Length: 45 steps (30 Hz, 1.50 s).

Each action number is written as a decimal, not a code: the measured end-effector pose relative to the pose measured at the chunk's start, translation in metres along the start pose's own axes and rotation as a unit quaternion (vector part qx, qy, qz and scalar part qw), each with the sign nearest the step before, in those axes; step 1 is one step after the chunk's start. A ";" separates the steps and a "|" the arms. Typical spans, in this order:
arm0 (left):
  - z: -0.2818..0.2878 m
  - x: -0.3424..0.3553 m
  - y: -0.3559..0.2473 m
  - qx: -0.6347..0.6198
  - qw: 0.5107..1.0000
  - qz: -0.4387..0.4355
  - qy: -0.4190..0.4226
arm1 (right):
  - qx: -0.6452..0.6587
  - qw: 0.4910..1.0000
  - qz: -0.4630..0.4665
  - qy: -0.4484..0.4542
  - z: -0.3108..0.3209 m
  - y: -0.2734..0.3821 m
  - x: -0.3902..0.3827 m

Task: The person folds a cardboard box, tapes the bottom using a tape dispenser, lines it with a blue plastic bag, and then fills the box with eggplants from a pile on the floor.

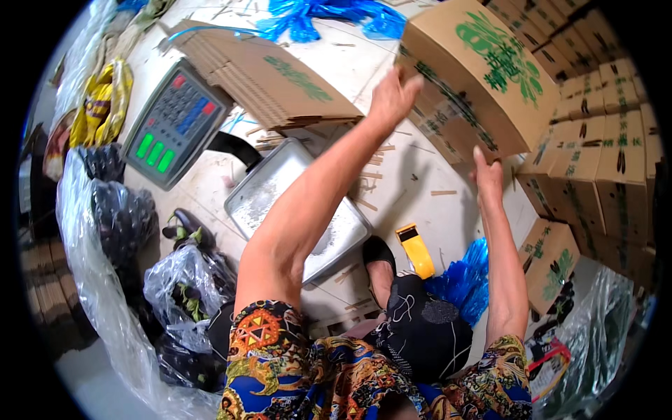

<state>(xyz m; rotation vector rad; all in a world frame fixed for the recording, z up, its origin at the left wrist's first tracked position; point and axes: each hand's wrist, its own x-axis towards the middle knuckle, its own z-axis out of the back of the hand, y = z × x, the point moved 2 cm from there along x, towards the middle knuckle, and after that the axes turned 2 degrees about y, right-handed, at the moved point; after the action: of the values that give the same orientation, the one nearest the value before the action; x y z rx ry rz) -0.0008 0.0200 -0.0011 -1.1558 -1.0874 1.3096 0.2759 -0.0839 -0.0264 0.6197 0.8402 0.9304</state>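
A brown cardboard box (483, 52) with green printing is held up, tilted, at the far right. My left hand (392, 96) grips its left edge, fingers curled and the thumb lying along the side. Lower down, my right hand (488, 176) holds the near bottom corner with the thumb pointing up; its other fingers are partly hidden. Clear tape appears to run across the side facing me. Below my left forearm is the metal pan (329, 255) of a scale, partly covered by the arm. The scale's display (175, 124) shows lit green digits.
Flattened cartons (259, 77) stand stacked behind the scale. Filled boxes (595, 154) are piled high on the right. A yellow tape dispenser (416, 250) lies near my foot, beside blue plastic (462, 276). Bagged eggplants (189, 294) sit at left. Cardboard strips litter the floor.
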 end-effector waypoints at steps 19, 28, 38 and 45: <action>0.313 -0.379 -0.014 0.128 0.946 0.257 0.149 | -0.069 0.888 0.333 0.309 -0.241 0.238 -0.026; 0.179 -0.754 0.089 -0.249 0.819 0.462 -0.231 | -0.074 0.896 0.254 0.356 -0.221 0.225 0.038; 0.044 -0.841 0.174 -0.038 0.789 0.550 -0.272 | -0.395 0.663 0.635 0.043 -0.178 0.243 0.051; 0.183 -0.666 0.125 -0.160 0.857 0.371 -0.319 | -0.205 0.837 0.485 0.151 -0.111 0.176 0.129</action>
<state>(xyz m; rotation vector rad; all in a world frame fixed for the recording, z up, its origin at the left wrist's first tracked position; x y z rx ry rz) -0.1956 -0.6519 -0.0635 -1.5190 -1.4340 2.2961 0.1501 0.1238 0.0037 0.5111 0.5303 2.1222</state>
